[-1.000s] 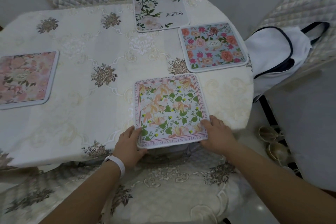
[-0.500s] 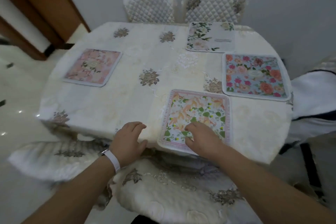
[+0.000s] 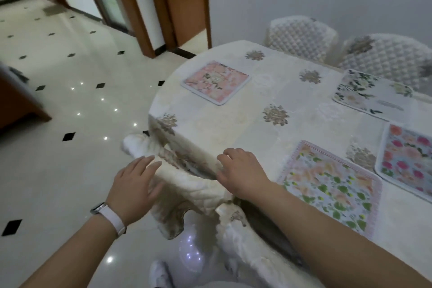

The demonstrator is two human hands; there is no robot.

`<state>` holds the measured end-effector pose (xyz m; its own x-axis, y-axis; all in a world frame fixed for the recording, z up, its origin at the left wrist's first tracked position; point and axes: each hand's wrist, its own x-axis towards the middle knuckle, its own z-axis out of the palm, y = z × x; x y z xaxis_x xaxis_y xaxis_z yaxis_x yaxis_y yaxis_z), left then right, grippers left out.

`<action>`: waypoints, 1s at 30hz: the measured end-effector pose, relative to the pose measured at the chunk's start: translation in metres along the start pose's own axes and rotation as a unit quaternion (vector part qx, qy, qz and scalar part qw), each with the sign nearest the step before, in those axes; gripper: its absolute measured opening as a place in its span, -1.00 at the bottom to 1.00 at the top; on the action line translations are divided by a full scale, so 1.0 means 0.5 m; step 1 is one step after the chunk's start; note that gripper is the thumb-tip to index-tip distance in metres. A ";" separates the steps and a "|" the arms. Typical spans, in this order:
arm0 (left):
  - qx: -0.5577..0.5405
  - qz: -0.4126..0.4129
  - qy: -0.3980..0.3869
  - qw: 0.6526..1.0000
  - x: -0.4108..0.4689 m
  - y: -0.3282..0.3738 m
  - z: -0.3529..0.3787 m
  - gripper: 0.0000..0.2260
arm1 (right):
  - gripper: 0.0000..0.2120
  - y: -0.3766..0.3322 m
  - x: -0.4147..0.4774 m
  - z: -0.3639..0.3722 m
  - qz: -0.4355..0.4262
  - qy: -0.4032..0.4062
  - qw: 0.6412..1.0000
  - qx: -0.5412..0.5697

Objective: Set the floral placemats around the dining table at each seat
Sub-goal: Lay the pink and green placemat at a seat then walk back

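Note:
Several floral placemats lie on the oval dining table (image 3: 233, 128), which is covered by a cream embroidered cloth. Nearest me is a green-and-peach placemat (image 3: 332, 182). A pink placemat (image 3: 216, 80) lies at the far left end. A white one with leaves (image 3: 371, 93) and a blue one with pink roses (image 3: 409, 159) lie to the right. My right hand (image 3: 240, 170) rests over the table's near edge, fingers loosely bent, holding nothing. My left hand (image 3: 133, 182), with a white wristband, hovers open beside the cloth's hanging edge above a chair seat.
A cream-covered chair (image 3: 187, 187) sits tucked under the near edge below my hands. Two quilted chair backs (image 3: 301, 35) stand behind the table against the grey wall. Glossy tiled floor (image 3: 58, 124) spreads to the left, with wooden door frames (image 3: 180, 2) beyond.
Both hands have come off the green-and-peach placemat and moved left along the table edge. My view has swung left, bringing the floor and doorway into sight.

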<state>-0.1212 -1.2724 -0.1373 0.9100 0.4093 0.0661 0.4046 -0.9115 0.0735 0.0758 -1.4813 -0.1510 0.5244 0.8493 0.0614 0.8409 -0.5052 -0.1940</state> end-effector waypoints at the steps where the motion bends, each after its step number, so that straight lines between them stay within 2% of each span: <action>1: -0.004 -0.010 0.003 1.000 -0.007 -0.034 0.001 -0.51 | -0.66 -0.027 0.021 0.004 -0.007 -0.003 1.000 -0.003; 8: -0.038 -0.052 0.020 0.998 -0.049 -0.335 0.006 -0.52 | -0.60 -0.276 0.196 0.052 -0.023 -0.043 0.999 0.000; 12: -0.055 -0.073 0.023 0.996 -0.067 -0.529 0.006 -0.51 | -0.50 -0.424 0.293 0.090 -0.038 -0.046 0.998 -0.021; 17: -0.058 -0.099 0.034 0.993 -0.082 -0.708 -0.018 -0.49 | -0.58 -0.566 0.375 0.101 -0.038 -0.037 0.999 -0.012; 21: -0.080 -0.113 0.055 0.989 -0.061 -0.799 -0.040 -0.50 | -0.55 -0.601 0.436 0.098 -0.031 -0.061 0.997 -0.035; 26: -0.081 -0.108 0.062 0.989 -0.030 -0.850 -0.038 -0.54 | -0.46 -0.600 0.513 0.105 -0.015 -0.057 0.997 -0.048; 30: -0.080 -0.100 0.043 0.991 0.016 -0.879 -0.028 -0.55 | -0.38 -0.594 0.573 0.126 0.024 -0.057 0.998 -0.006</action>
<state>-0.2928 -0.8680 -0.1551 0.7998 0.5886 0.1177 0.5495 -0.7969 0.2509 -0.0321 -1.0785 -0.1374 0.5452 0.8362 -0.0597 0.8176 -0.5461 -0.1822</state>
